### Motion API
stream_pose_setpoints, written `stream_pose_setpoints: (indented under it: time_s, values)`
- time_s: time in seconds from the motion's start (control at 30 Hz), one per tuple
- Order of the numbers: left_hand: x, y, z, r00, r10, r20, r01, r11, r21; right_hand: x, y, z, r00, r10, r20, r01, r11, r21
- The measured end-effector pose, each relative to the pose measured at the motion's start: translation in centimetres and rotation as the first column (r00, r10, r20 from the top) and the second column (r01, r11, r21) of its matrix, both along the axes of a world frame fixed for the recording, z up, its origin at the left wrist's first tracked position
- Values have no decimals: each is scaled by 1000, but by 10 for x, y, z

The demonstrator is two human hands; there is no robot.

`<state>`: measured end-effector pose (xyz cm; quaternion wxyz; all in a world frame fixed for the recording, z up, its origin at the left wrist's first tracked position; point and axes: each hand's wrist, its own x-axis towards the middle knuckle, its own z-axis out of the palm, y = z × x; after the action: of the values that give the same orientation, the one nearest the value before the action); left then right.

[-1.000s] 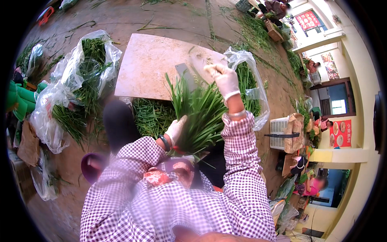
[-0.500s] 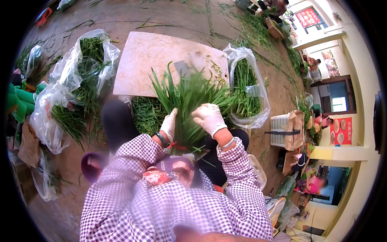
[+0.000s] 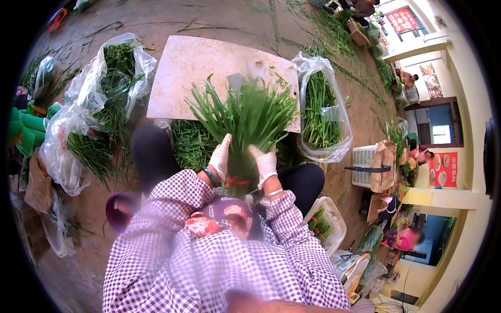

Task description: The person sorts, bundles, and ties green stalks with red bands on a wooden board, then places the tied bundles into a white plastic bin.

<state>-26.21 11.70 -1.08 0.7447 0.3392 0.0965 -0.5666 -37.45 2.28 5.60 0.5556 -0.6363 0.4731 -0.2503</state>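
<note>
While the left white-gloved hand (image 3: 221, 158) and right white-gloved hand (image 3: 265, 163) hold it between them, palms close in at either side, the thick bundle of long green leaves (image 3: 245, 112) stands roughly upright between the dark-clad knees (image 3: 301, 182), tips fanning in front of the pale pinkish flat board (image 3: 177, 78). Probably light, floppy at the tips, firmer at the stalks, easily bruised, slick if damp; best gripped low, near the thin red tie (image 3: 237, 181). Leaves blurred; fingers partly hidden. Whether the tie circles every stalk, cannot tell. Grey flat metal piece (image 3: 235, 82) behind the leaves, partly covered.
</note>
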Motion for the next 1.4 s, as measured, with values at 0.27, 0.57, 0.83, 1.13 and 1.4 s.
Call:
stream_pose_setpoints:
  time_s: [0.27,0.57,0.83,1.13,1.4]
  values:
    - [17,0,26,995,81,55,-82,996,33,4,-6,-25,989,71,-129,-91,983,-161]
    - [23,0,26,979,119,-166,-108,991,75,12,-30,9,995,-15,100,5,996,93]
    - [26,-4,2,979,188,-75,-160,946,282,2,-7,22,941,78,-330,-222,877,-426]
    - [12,1,78,987,121,101,-117,992,-41,-19,20,-46,912,295,-286,-330,940,-83]
    - [11,4,31,694,-182,697,-296,810,506,-22,-17,-3,957,-2,291,-189,756,627]
